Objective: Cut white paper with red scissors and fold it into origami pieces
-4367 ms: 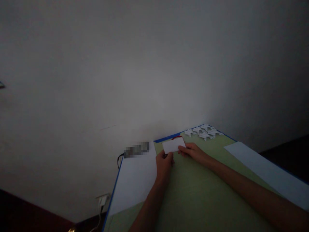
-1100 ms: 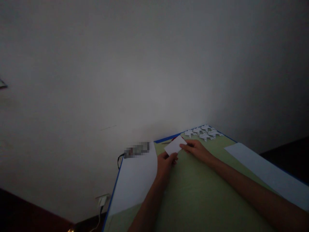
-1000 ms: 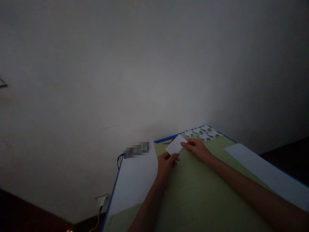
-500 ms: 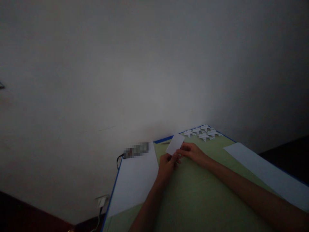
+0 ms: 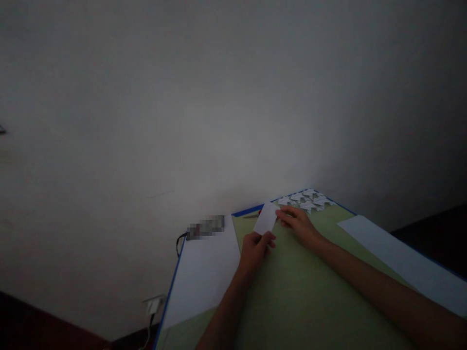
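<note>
A small white paper rectangle (image 5: 266, 218) stands almost on end near the far edge of the green table top (image 5: 310, 301). My left hand (image 5: 256, 248) pinches its near corner with closed fingers. My right hand (image 5: 299, 223) touches its right edge with fingertips together. A cluster of several small folded white paper shapes (image 5: 305, 200) lies just beyond my right hand at the far corner.
A large white sheet (image 5: 202, 272) lies at the table's left, another white sheet (image 5: 401, 262) at the right. A thin red-tipped object (image 5: 252, 215) lies by the blue far edge. A pale wall rises behind; a wall socket with cable (image 5: 152, 306) sits low left.
The paper has been turned from lying wide to standing nearly on end. My right hand slid from its lower right corner up along its right edge. My left hand stayed put.
</note>
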Demonstrator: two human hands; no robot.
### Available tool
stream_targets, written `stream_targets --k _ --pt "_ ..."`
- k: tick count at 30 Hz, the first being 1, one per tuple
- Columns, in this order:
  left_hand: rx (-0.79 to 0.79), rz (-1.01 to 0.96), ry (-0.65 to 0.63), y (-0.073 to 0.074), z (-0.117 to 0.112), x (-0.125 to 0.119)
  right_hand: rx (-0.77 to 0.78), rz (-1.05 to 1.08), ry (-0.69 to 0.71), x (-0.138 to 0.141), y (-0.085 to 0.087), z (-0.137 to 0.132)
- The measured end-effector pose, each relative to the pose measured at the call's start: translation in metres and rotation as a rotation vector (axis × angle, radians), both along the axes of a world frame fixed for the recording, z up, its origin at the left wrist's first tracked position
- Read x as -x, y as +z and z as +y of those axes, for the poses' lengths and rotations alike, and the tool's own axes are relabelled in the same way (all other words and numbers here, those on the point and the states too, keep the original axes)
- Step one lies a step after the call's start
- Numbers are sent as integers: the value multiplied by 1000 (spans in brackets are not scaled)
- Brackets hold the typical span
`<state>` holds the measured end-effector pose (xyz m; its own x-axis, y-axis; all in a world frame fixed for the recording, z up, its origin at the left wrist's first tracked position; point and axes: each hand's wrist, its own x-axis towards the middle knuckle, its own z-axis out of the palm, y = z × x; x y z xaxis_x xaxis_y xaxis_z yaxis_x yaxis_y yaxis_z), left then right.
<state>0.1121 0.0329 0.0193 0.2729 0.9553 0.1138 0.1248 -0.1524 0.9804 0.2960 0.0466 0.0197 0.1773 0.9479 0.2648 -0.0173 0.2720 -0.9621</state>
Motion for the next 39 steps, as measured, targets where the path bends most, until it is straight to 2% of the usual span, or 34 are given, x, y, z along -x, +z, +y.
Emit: stream_targets --k 9,15,23,30,39 --pt "18 -10 94 5 -1 2 18 -38 54 1 2 -2" --pt "-4 -65 97 2 2 5 6 -26 -20 -5 -1 3" --pt "5 -73 137 -1 2 6 30 -32 49 4 0 -1" --pt "2 -124 133 0 2 6 5 -18 -46 -5 -3 4" --pt "4 -149 140 -3 3 7 14 1 -32 -3 -7 6"
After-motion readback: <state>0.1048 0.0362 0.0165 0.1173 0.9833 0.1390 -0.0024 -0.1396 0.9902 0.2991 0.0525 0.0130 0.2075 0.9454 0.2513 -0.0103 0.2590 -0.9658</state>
